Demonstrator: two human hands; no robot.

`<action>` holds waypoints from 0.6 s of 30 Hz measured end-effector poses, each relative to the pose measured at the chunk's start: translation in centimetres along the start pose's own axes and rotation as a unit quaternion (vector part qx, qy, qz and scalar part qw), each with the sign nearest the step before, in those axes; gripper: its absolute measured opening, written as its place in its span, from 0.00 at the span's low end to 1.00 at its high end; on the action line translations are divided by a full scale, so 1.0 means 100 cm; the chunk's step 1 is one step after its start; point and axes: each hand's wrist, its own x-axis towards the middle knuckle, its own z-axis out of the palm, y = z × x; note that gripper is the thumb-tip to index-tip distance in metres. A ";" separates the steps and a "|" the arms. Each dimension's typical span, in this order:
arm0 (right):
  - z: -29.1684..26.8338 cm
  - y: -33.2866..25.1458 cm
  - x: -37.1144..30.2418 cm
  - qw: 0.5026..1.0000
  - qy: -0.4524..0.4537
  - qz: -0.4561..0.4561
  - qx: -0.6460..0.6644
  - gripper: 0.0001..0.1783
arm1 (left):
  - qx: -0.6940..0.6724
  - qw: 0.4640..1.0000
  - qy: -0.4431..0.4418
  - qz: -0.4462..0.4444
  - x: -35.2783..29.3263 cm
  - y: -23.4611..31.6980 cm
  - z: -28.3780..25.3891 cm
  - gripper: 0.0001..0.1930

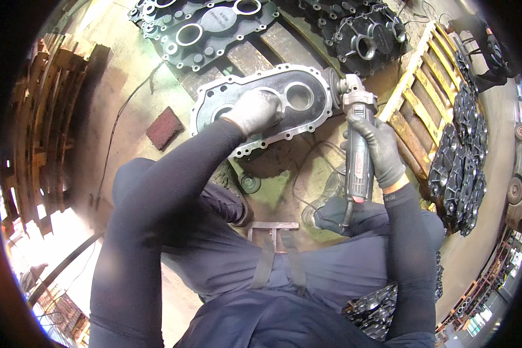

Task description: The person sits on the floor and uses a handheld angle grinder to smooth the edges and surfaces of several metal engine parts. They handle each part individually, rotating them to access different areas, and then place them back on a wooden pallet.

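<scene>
A flat metal housing cover (261, 134), dark inside with a bright machined rim, bolt holes and large round openings, is in front of me. My left hand (255, 112), in a pale grey glove, is closed on its middle beside the round openings; the fingertips are partly hidden. My right hand (378, 148), in a darker grey glove, is wrapped round the body of an angle grinder (359, 165). The grinder's head points away from me, and its disc (334, 87) is at the cover's right edge. Whether disc and rim touch, I cannot tell.
Larger dark castings (214, 32) lie on a wooden pallet (246, 58) ahead, with more black castings (368, 43) beyond. A yellow slatted pallet (423, 84) and stacked black parts (459, 156) are at right. A reddish-brown block (165, 129), cables and a grinding disc (250, 183) lie on the floor.
</scene>
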 end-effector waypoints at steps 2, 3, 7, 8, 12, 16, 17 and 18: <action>-0.006 0.005 0.002 1.000 0.001 0.002 0.006 0.25 | 0.005 1.000 -0.009 -0.009 0.004 0.006 0.026 0.22; -0.005 0.006 -0.001 1.000 0.012 -0.002 0.011 0.25 | 0.009 0.998 -0.023 -0.049 0.006 0.015 0.026 0.22; -0.005 0.010 -0.004 0.999 -0.004 0.005 0.053 0.24 | -0.070 0.994 0.011 -0.078 0.011 0.013 0.044 0.19; -0.006 0.010 -0.004 0.999 -0.006 0.009 0.049 0.24 | -0.079 0.994 0.010 -0.072 0.010 0.011 0.045 0.19; -0.004 0.008 -0.004 1.000 -0.005 0.010 0.024 0.23 | -0.099 0.995 0.016 -0.022 0.007 -0.004 0.056 0.16; 0.000 0.017 0.003 1.000 -0.015 -0.001 0.000 0.23 | -0.093 0.995 0.002 0.026 0.006 -0.017 0.058 0.13; 0.000 0.019 0.004 1.000 -0.017 -0.001 -0.007 0.23 | -0.097 0.995 -0.002 0.034 0.006 -0.019 0.057 0.13; 0.002 0.020 0.006 0.999 -0.017 -0.011 -0.036 0.24 | -0.091 0.995 -0.017 0.034 0.006 -0.020 0.055 0.12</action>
